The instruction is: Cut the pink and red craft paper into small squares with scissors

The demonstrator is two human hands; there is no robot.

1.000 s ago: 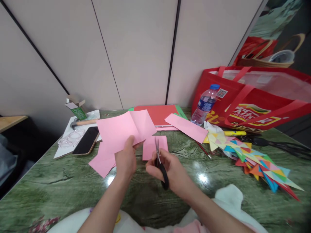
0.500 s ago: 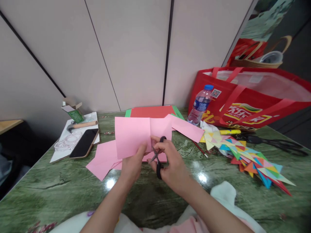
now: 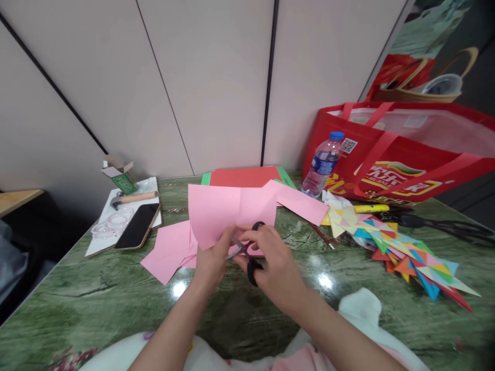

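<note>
My left hand (image 3: 211, 263) pinches the lower edge of a creased pink paper sheet (image 3: 228, 208) and holds it upright above the green table (image 3: 96, 288). My right hand (image 3: 273, 263) grips black-handled scissors (image 3: 249, 252), fingers through the loops. The blades point left toward the sheet's bottom edge, right beside my left thumb. More pink paper pieces (image 3: 168, 250) lie flat on the table under and left of the hands.
A phone (image 3: 138, 233), hammer (image 3: 133, 197), bead bracelets (image 3: 108, 224) and small green box (image 3: 121, 178) sit at left. Red and green sheets (image 3: 243, 176) lie behind. A water bottle (image 3: 323, 165), red bag (image 3: 406, 154), folded colourful paper shapes (image 3: 402, 252) and a second pair of scissors (image 3: 441, 225) are at right.
The left hand turned the pink sheet to face me and lowered it. The right hand swung the scissors from pointing away to pointing left at the sheet's lower edge.
</note>
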